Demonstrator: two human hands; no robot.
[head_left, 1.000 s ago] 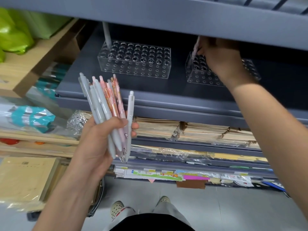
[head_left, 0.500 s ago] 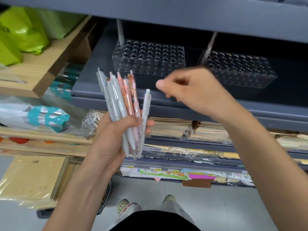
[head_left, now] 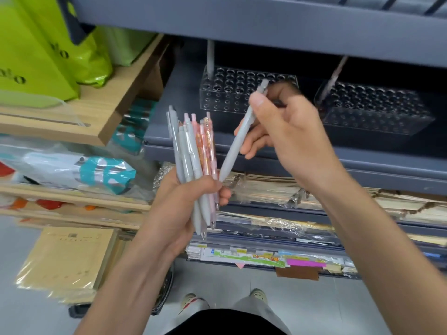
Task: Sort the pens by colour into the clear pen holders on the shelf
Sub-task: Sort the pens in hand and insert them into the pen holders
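A matte light-grey pen (head_left: 238, 139) with a squared clicker is seen in front of the left clear holder (head_left: 225, 97), at 3 o'clock of the bundle of grey and pink pens (head_left: 191, 163). Its long axis is tilted, with the clicker toward 1 o'clock and the tip toward 7 o'clock. It is pinched between the thumb and curled fingers of the right hand (head_left: 287, 134). The bundle is gripped upright in the left hand (head_left: 179, 213).

My right hand (head_left: 290, 131) held a plain grey pen (head_left: 235, 142); my left hand (head_left: 179, 209) gripped grey pens (head_left: 186, 153) and pink pens (head_left: 208, 146) printed orange. The far holders (head_left: 229, 102) were clear.
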